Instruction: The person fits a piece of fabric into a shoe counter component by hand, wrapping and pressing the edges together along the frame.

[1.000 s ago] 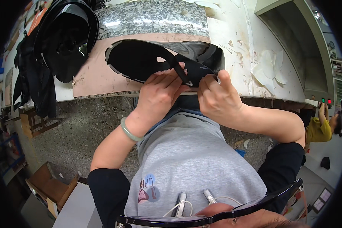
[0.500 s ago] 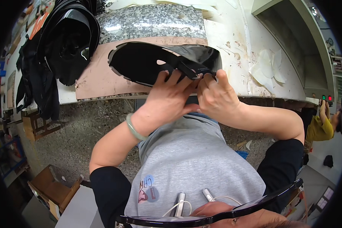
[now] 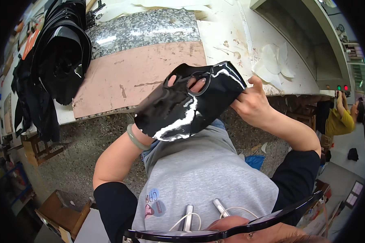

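A glossy black shoe upper (image 3: 215,91) is held up in front of my body, over the table's near edge. Its shiny outer face is toward me, with two rounded cut-outs. My left hand (image 3: 197,86) is inside or behind it; skin shows through the openings, while most of the fingers are hidden. The wrist with a pale green bangle (image 3: 136,137) comes out under its lower left end. With bent fingers, my right hand (image 3: 251,103) grips the right edge of the upper. The thumb stands up beside that edge.
A pinkish board (image 3: 125,85) lies on the worktable in front of a speckled stone slab (image 3: 146,30). Stacked glossy black pieces (image 3: 63,56) stand at the left. Pale thin scraps (image 3: 273,60) lie right, beside a grey metal machine housing (image 3: 304,44). A person in yellow (image 3: 338,121) is farther right.
The upper has been turned over from its dark inner side to its shiny outer face and drawn closer to me. My right hand has shifted right; my left hand has gone behind the material.
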{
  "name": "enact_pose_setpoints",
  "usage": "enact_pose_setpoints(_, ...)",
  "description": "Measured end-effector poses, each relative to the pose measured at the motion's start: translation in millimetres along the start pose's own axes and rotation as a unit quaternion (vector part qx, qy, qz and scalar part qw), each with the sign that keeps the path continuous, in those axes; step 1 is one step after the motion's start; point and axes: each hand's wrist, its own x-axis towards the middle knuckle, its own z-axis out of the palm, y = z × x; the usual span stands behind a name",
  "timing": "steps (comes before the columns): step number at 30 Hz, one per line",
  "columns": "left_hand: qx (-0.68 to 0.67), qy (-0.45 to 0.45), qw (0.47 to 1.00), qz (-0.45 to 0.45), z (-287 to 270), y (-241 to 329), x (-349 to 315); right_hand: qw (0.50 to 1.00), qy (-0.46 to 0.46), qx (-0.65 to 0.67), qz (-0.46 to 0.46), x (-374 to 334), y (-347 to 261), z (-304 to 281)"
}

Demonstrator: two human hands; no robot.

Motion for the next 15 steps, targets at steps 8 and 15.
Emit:
enact_pose_setpoints(8,-0.709,0.07,0.693,-0.11,18.1,-27.6,26.1,0.993,0.109,0.038,0.008,19.5,7.9,6.5)
enact_pose_setpoints(15,-0.434,0.041,0.9,0.012,11.6,-38.8,50.0,0.988,0.139,0.048,-0.04,15.0,10.8,13.9)
